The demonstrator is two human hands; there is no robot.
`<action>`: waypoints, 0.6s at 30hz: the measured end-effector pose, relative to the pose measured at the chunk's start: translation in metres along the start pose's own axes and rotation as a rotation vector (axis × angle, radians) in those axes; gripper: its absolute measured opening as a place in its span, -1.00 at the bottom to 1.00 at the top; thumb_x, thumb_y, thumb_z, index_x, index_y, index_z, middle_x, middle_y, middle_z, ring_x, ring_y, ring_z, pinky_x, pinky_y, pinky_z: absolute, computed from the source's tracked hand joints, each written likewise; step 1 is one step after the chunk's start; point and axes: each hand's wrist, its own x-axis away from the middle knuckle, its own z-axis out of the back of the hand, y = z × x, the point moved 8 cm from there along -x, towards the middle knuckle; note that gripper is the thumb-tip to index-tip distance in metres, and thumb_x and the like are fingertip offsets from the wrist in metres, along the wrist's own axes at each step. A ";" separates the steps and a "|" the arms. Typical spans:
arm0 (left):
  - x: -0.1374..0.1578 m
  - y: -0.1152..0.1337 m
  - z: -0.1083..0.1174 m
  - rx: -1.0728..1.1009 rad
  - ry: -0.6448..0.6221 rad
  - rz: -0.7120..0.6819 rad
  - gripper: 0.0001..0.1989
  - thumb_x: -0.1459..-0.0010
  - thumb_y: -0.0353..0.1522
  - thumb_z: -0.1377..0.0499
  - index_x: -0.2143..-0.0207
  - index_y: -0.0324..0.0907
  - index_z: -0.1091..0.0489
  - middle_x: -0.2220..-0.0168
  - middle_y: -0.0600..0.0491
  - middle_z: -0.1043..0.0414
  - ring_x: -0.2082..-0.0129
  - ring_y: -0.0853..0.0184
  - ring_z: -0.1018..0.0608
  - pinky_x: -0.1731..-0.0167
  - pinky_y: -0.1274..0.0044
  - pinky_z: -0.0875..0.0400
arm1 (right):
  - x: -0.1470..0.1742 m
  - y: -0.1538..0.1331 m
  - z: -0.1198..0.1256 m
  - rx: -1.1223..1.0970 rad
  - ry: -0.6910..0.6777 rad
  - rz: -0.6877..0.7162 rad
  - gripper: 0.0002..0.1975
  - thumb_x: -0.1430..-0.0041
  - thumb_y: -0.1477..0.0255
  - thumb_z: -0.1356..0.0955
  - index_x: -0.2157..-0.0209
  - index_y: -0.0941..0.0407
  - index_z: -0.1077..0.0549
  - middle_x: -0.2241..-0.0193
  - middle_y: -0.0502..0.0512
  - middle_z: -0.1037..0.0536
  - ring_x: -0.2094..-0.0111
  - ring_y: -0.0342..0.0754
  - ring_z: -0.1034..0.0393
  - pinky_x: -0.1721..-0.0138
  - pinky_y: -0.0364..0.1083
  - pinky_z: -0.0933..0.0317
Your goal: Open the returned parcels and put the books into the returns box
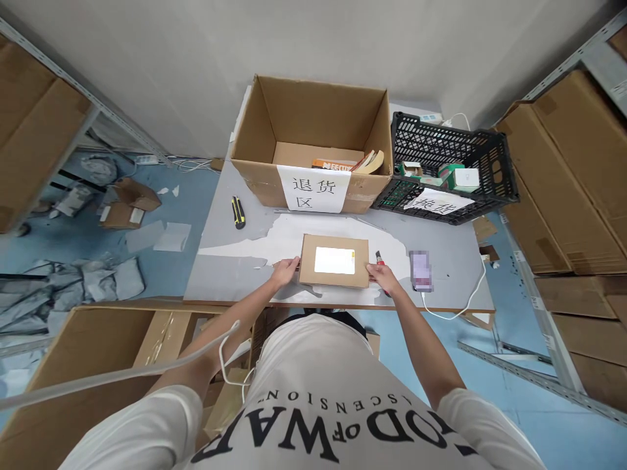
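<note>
The left hand [285,271] and right hand [381,275] pinch opposite ends of a flat brown cardboard box [335,278], which looks unopened.

Brown cardboard box [334,279], shut, white label [332,260] with small yellow mark on upper face. Gripped at both short ends. Held about flat, long sides roughly parallel to front edge of table [450,261], near that edge, about midway between its corners. Resting or lifted: can't be told.
</note>
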 end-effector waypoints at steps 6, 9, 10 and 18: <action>0.017 -0.036 -0.014 -0.087 -0.133 -0.153 -0.21 0.12 -0.21 -0.24 -0.21 -0.25 -0.25 -0.03 -0.14 -0.48 0.02 0.07 -0.54 0.00 0.36 -0.38 | 0.030 0.048 -0.009 0.108 0.074 0.057 -0.31 0.05 0.35 -0.42 -0.18 0.06 -0.30 -0.11 0.18 -0.45 -0.12 0.12 -0.35 -0.11 0.13 -0.26; 0.027 -0.034 -0.030 -0.109 -0.169 -0.223 -0.29 0.06 -0.20 -0.23 -0.18 -0.19 -0.29 0.02 -0.05 -0.52 0.00 0.05 -0.52 -0.04 0.33 -0.36 | 0.037 0.053 -0.032 0.183 0.064 0.083 -0.39 0.04 0.42 -0.38 -0.12 0.04 -0.34 -0.01 0.13 -0.53 -0.04 0.09 -0.42 -0.07 0.11 -0.30; 0.029 -0.030 -0.034 -0.107 -0.170 -0.249 -0.36 0.00 -0.18 -0.19 -0.16 -0.19 -0.31 0.01 -0.03 -0.52 -0.03 0.05 -0.50 -0.06 0.32 -0.34 | 0.038 0.052 -0.036 0.200 0.086 0.080 -0.47 0.00 0.42 -0.35 -0.07 0.07 -0.37 0.05 0.13 -0.56 0.01 0.09 -0.45 -0.04 0.10 -0.31; 0.035 -0.013 -0.036 -0.132 -0.105 -0.260 -0.55 -0.17 -0.17 -0.02 0.00 -0.21 -0.41 0.12 -0.07 -0.56 0.07 0.12 -0.54 0.06 0.40 -0.38 | 0.040 0.022 -0.037 0.233 0.148 0.075 -0.70 -0.10 0.31 -0.26 0.19 0.13 -0.46 0.25 0.18 -0.62 0.17 0.11 -0.50 0.08 0.05 -0.34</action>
